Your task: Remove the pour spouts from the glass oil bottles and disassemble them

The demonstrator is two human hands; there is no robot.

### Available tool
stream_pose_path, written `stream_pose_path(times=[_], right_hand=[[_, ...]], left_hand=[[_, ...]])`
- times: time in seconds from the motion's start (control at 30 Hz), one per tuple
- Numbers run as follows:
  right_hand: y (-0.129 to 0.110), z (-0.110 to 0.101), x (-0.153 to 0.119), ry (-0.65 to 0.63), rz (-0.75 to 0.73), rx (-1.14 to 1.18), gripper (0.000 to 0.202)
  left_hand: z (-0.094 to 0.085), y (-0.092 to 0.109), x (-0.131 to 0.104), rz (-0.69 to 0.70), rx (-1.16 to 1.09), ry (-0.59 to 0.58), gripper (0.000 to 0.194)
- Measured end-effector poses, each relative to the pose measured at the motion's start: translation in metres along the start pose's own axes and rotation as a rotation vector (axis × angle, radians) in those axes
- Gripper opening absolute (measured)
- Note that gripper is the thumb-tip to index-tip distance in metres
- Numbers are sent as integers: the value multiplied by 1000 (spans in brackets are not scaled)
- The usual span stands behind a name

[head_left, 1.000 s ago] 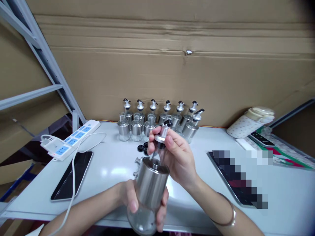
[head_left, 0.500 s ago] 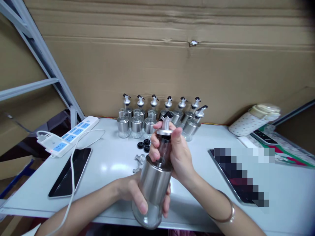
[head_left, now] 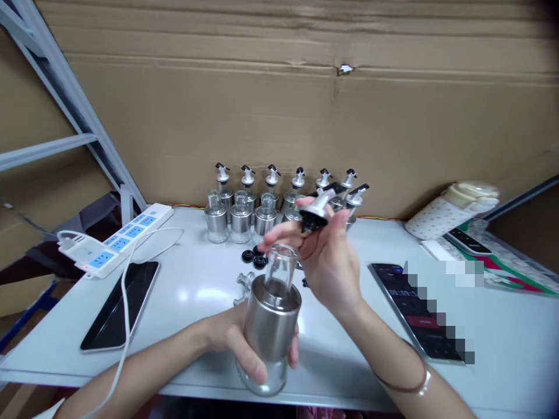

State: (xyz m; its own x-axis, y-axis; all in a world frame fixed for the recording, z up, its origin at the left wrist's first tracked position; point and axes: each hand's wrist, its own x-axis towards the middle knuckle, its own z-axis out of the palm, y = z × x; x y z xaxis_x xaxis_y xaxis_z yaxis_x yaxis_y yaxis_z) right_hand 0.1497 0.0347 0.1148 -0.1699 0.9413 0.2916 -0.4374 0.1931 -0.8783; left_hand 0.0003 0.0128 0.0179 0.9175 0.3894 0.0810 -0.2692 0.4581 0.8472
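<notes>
Handling pourer [head_left: 318,205] and bottle [head_left: 271,326] separately, we pinch one in right fingers [head_left: 339,226], left fingers [head_left: 250,356] wrapping the other below; next likely needs steadiness.

A hand could pass between the tablet [head_left: 121,305] and the small silver parts [head_left: 246,281]; bottles [head_left: 241,221] bar the rear; a phone [head_left: 404,299] obstructs the right.

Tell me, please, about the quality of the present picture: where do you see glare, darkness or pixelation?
Head view: glare whitens two patches of the pale table; head view: pixel blocks hide part of the phone on the right; head view: the upper right corner falls dark; head view: soft highlights run along the metal of the bottle in the left hand.
</notes>
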Motion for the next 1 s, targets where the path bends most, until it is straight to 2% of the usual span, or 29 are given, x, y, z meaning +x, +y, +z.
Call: stream_pose_path(times=[0.1,0.17,0.33,0.4,0.5,0.63,0.73,0.9,1.0], right_hand=[[-11,-12,7,8,-129,-143,50],[-19,-19,9,-39,-162,-252,55],[-29,-27,5,-260,-155,-553,45],[-29,-28,3,-299,-132,-644,41],[-27,-31,3,-322,-78,-661,36],[-31,-35,2,-247,-66,-532,34],[-45,-41,1,-148,-124,-503,38],[-68,-65,6,50,-287,-680,44],[-67,-86,18,123,-330,-880,46]], left_hand=[[-5,-2,0,62,-23,38,58],[-7,-2,1,82,-23,77,57],[-7,-1,3,34,17,161,54],[-6,-1,3,15,40,177,54],[-4,-4,3,32,12,185,55],[4,-11,8,71,-158,122,62],[8,-23,13,24,-238,91,65],[2,-44,16,-163,-290,-34,54],[-1,-46,16,-214,-278,-15,46]])
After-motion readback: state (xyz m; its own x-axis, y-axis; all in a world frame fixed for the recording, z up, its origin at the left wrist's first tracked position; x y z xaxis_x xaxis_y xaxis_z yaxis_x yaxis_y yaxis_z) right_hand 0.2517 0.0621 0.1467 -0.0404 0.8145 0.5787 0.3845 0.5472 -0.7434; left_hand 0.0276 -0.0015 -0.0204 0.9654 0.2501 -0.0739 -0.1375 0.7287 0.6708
